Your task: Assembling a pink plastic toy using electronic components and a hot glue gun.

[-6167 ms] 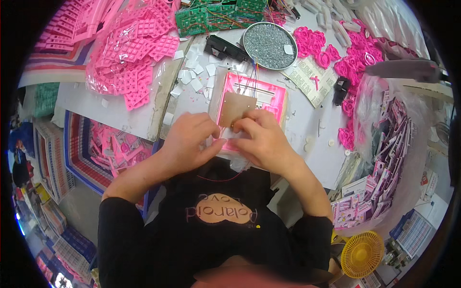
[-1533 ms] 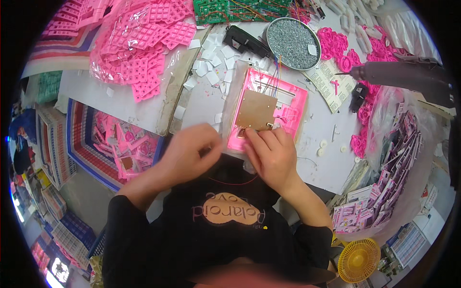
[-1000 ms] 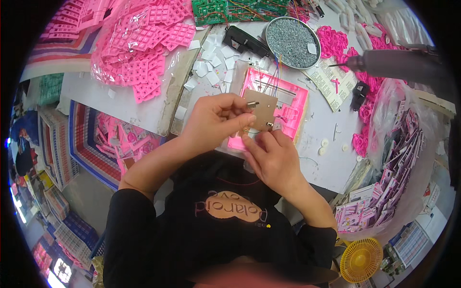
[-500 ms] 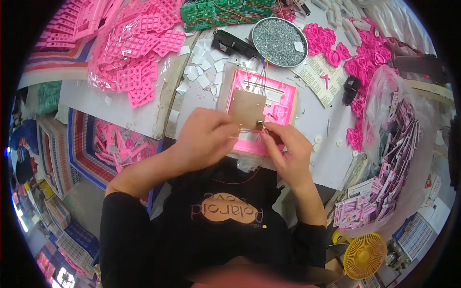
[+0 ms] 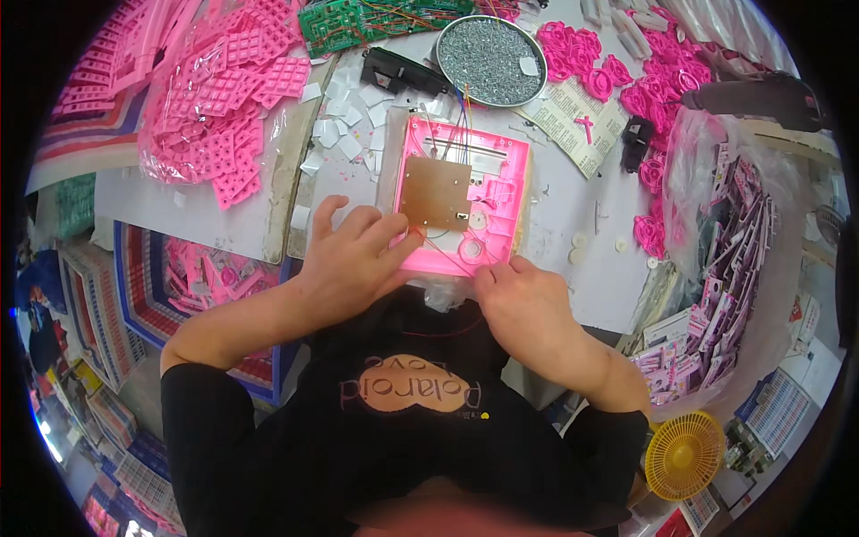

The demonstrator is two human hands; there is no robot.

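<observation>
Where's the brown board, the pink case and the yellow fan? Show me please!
Brown board [image 5: 436,194]: head view, middle of its flat face.
Pink case [image 5: 443,263]: head view, bare plastic along its near edge.
Yellow fan [image 5: 684,456]: head view, middle of its round grille.

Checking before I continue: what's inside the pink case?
The case holds a brown board, thin wires and a ring-shaped part. Whatever lies under the board is hidden, and the left hand covers part of the case's near left side.

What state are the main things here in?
Pink casing: open, inner parts showing
Brown board: lying inside the casing
Round tray: filled with small metal pieces
Left hand: fingers bent, at the casing
Right hand: fingers curled, grip unclear
Yellow fan: running or not, unclear
</observation>
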